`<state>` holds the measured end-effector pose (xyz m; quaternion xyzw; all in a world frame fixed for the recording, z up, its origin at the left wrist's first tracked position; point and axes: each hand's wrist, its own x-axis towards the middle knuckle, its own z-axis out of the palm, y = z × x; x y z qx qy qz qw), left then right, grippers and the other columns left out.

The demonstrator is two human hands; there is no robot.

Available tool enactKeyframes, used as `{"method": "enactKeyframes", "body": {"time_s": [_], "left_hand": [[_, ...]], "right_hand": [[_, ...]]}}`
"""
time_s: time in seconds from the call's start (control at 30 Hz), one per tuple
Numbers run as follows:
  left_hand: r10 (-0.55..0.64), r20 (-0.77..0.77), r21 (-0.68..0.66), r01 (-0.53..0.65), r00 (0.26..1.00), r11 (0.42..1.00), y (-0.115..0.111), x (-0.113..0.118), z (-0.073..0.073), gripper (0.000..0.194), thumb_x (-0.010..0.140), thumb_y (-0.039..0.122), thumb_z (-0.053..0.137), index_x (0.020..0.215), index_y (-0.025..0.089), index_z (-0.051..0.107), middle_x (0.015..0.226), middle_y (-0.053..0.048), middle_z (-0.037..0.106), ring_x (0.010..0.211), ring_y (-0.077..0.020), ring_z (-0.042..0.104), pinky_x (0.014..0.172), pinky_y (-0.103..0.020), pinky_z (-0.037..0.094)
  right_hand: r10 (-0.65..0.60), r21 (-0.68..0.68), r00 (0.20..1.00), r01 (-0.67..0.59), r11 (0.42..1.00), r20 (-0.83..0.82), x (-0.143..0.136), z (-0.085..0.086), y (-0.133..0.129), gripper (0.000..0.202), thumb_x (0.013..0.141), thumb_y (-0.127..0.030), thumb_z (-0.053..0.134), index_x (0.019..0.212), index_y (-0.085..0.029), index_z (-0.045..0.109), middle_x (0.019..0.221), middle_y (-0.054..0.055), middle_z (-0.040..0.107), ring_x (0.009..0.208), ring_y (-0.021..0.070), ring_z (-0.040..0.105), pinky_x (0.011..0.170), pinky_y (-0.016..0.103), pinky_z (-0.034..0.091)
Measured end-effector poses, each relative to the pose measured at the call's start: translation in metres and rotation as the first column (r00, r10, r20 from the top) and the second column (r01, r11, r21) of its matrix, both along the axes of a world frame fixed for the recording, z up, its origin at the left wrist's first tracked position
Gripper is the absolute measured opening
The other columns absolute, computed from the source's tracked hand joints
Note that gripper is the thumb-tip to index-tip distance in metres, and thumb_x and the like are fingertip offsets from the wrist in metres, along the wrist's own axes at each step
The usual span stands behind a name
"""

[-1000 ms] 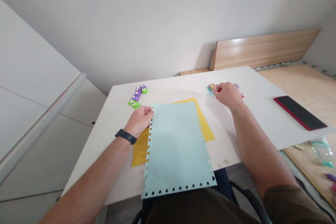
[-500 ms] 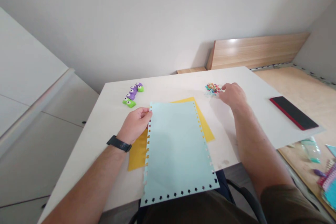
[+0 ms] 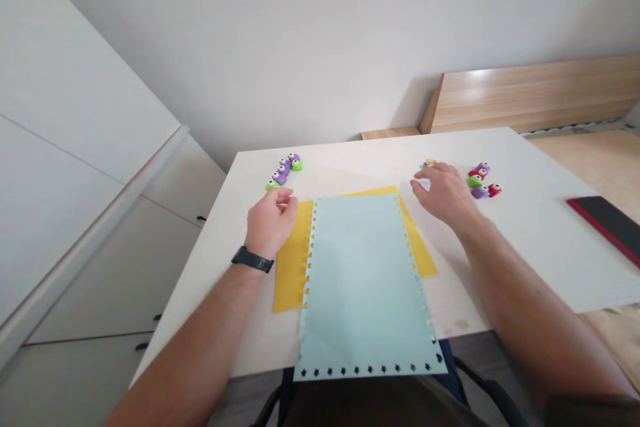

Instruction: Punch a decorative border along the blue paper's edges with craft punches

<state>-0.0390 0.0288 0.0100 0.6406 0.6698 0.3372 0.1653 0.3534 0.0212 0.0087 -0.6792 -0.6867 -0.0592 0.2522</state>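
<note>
A pale blue sheet [image 3: 367, 280] with shapes punched along its edges lies over a yellow sheet [image 3: 291, 267] and hangs past the table's front edge. My left hand [image 3: 271, 219] is just left of the blue sheet, above the yellow one, fingers curled and thumb apart, with nothing seen in it. My right hand [image 3: 443, 192] hovers at the small colourful pieces [image 3: 427, 163], fingers apart, and partly hides them. Green and purple eyed figures [image 3: 283, 172] stand at the back left. More eyed figures, red, purple and green [image 3: 483, 180], sit right of my right hand.
A dark flat case with a red edge [image 3: 610, 223] lies at the right of the white table [image 3: 540, 233]. Behind the table are a wooden board [image 3: 530, 97] and a grey wall. White cabinets [image 3: 90, 227] stand at the left.
The view has shifted right. My left hand has let go of the blue sheet's edge. My right hand has moved left over the pieces, uncovering the figures beside it.
</note>
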Motion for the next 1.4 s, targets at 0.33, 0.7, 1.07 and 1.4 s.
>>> {"method": "enactKeyframes", "body": {"time_s": [0.33, 0.7, 1.07, 1.4], "left_hand": [[0.093, -0.279, 0.197, -0.038, 0.956, 0.980, 0.036, -0.029, -0.022, 0.036, 0.092, 0.036, 0.063, 0.122, 0.019, 0.076, 0.110, -0.014, 0.071, 0.095, -0.0281, 0.067, 0.101, -0.044, 0.054], [0.102, -0.252, 0.130, -0.071, 0.962, 0.989, 0.040, -0.032, -0.024, 0.024, 0.088, 0.035, 0.069, 0.109, 0.024, 0.069, 0.106, -0.006, 0.076, 0.090, -0.0246, 0.069, 0.087, -0.036, 0.053], [-0.151, 0.078, 0.183, 0.134, 0.986, 0.974, 0.009, 0.000, 0.004, 0.042, 0.090, 0.043, 0.073, 0.127, 0.023, 0.063, 0.119, -0.005, 0.076, 0.099, -0.0193, 0.071, 0.086, -0.031, 0.055], [-0.510, 0.339, 0.127, 0.499, 0.790, 0.857, -0.030, 0.041, 0.005, 0.044, 0.092, 0.036, 0.077, 0.130, 0.022, 0.059, 0.123, -0.008, 0.073, 0.109, -0.0195, 0.072, 0.100, -0.035, 0.057]], "right_hand": [[0.097, -0.010, 0.994, -0.098, 0.995, -0.056, -0.016, -0.001, -0.005, 0.029, 0.098, -0.040, 0.062, 0.104, -0.020, 0.081, 0.109, 0.014, 0.074, 0.116, 0.0333, 0.065, 0.110, 0.051, 0.048], [0.127, -0.014, 0.991, -0.128, 0.992, -0.040, -0.014, -0.005, -0.004, 0.030, 0.098, -0.043, 0.061, 0.104, -0.021, 0.081, 0.108, 0.013, 0.074, 0.112, 0.0321, 0.066, 0.107, 0.049, 0.049], [0.196, 0.060, 0.974, -0.190, 0.980, -0.114, -0.028, 0.007, -0.012, 0.026, 0.098, -0.039, 0.061, 0.106, -0.021, 0.079, 0.109, 0.012, 0.076, 0.104, 0.0302, 0.069, 0.102, 0.047, 0.051], [0.525, -0.013, 0.766, -0.569, 0.822, -0.371, -0.078, 0.021, -0.040, 0.039, 0.101, -0.041, 0.065, 0.136, -0.024, 0.068, 0.114, 0.009, 0.076, 0.098, 0.0220, 0.069, 0.082, 0.036, 0.056]]}}
